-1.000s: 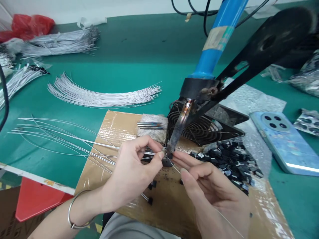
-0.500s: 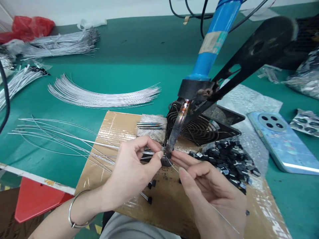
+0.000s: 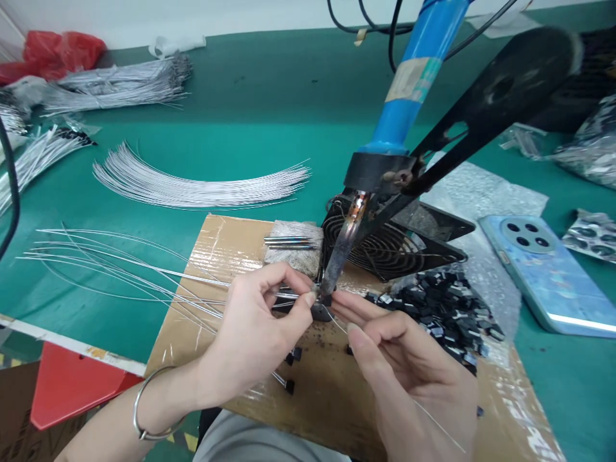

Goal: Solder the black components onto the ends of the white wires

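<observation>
A blue-handled soldering iron (image 3: 398, 106), clamped in a black metal arm (image 3: 486, 109), points down with its tip between my two hands. My left hand (image 3: 262, 327) comes from the left, thumb and forefinger pinched on a thin white wire (image 3: 219, 280) right beside the tip. A thin strand of solder wire (image 3: 338, 323) curves from the tip to my right hand (image 3: 409, 366), which closes thumb and fingers on it; its tail shows across the palm. A small black connector (image 3: 326, 299) is at the tip, close to my right fingertips. The exact joint is hidden by fingers.
Black connectors (image 3: 443, 314) lie heaped to the right, before a black fan (image 3: 389, 244). A phone (image 3: 553, 276) rests further right. White wires (image 3: 202, 192) lie behind a cardboard sheet (image 3: 192, 327); a pad with metal rods (image 3: 291, 256) sits behind my left hand.
Almost nothing differs. Both hands hold their places at the iron tip; the view has shifted very slightly.
</observation>
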`<state>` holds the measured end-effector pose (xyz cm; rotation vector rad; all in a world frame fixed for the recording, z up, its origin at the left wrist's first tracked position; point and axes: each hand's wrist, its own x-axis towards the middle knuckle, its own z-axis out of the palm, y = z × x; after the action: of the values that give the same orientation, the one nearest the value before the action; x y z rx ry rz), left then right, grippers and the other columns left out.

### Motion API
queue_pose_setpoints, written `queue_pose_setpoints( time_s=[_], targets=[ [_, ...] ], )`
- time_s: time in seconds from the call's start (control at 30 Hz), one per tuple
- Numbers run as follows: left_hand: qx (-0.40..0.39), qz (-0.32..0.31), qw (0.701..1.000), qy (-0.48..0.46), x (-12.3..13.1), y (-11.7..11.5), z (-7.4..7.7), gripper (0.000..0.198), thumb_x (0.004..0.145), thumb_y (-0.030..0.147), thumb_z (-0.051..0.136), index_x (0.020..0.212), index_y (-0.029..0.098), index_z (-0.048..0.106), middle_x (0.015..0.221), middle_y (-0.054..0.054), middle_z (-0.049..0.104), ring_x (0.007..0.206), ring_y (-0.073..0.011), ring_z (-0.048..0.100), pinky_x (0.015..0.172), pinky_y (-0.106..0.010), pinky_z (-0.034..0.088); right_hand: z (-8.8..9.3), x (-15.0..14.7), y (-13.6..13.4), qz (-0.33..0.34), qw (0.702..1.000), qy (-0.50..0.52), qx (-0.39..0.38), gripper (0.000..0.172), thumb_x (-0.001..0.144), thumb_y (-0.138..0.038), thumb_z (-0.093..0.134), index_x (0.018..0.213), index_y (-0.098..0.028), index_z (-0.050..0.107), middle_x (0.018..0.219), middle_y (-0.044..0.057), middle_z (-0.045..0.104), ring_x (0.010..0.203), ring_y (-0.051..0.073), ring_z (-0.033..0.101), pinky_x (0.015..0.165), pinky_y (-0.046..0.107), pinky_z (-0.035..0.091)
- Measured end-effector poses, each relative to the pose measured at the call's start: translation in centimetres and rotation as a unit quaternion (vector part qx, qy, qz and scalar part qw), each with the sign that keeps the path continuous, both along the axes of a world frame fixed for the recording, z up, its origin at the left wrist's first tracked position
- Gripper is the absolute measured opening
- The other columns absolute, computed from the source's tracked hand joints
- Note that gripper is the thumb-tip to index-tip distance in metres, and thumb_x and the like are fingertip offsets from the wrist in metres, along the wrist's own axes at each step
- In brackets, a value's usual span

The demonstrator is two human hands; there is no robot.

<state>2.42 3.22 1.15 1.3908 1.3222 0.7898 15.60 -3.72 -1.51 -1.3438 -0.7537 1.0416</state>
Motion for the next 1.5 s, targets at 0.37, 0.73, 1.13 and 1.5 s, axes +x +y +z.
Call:
queue_pose_setpoints(
  time_s=[0.37, 0.73, 1.13, 1.5],
  targets=[
    [-0.004, 0.001, 1.000, 0.010, -0.09, -0.09, -0.09, 0.010, 0.081, 0.013, 0.062, 0.072, 0.017, 0.064, 0.082, -0.002, 0.071, 0.078, -0.0161, 0.065, 0.068, -0.028, 0.047, -0.16, -0.01, 0.07, -0.001, 1.000, 0.000, -0.013, 0.023, 0.088, -0.025, 0.074, 0.068, -0.022, 0.063, 0.116, 0.006, 0.079, 0.110, 0.021, 0.074, 0.093, 0.024, 0.059],
    [0.003, 0.002, 1.000, -0.003, -0.16, -0.29, 0.01, 0.010, 0.081, 0.013, 0.062, 0.072, 0.016, 0.064, 0.081, -0.003, 0.071, 0.080, -0.0172, 0.066, 0.069, -0.029, 0.048, 0.08, -0.08, 0.12, -0.004, 1.000, -0.001, -0.013, 0.022, 0.087, -0.024, 0.075, 0.068, -0.022, 0.064, 0.115, 0.005, 0.079, 0.108, 0.019, 0.075, 0.092, 0.022, 0.059],
    [-0.012, 0.002, 1.000, 0.019, -0.13, -0.28, -0.01, 0.009, 0.081, 0.015, 0.062, 0.072, 0.017, 0.064, 0.082, -0.003, 0.071, 0.082, -0.0188, 0.066, 0.068, -0.030, 0.048, 0.01, -0.26, 0.15, -0.004, 1.000, -0.003, -0.011, 0.022, 0.088, -0.024, 0.074, 0.069, -0.023, 0.064, 0.113, 0.003, 0.080, 0.108, 0.016, 0.075, 0.092, 0.017, 0.057],
    [-0.001, -0.001, 1.000, 0.012, -0.17, -0.29, 0.07, 0.010, 0.082, 0.015, 0.061, 0.073, 0.017, 0.064, 0.082, -0.004, 0.071, 0.083, -0.0192, 0.067, 0.070, -0.030, 0.050, -0.17, -0.14, 0.13, -0.004, 1.000, 0.000, -0.001, 0.022, 0.088, -0.022, 0.074, 0.068, -0.022, 0.064, 0.112, 0.003, 0.080, 0.105, 0.016, 0.076, 0.091, 0.017, 0.058]
  ],
)
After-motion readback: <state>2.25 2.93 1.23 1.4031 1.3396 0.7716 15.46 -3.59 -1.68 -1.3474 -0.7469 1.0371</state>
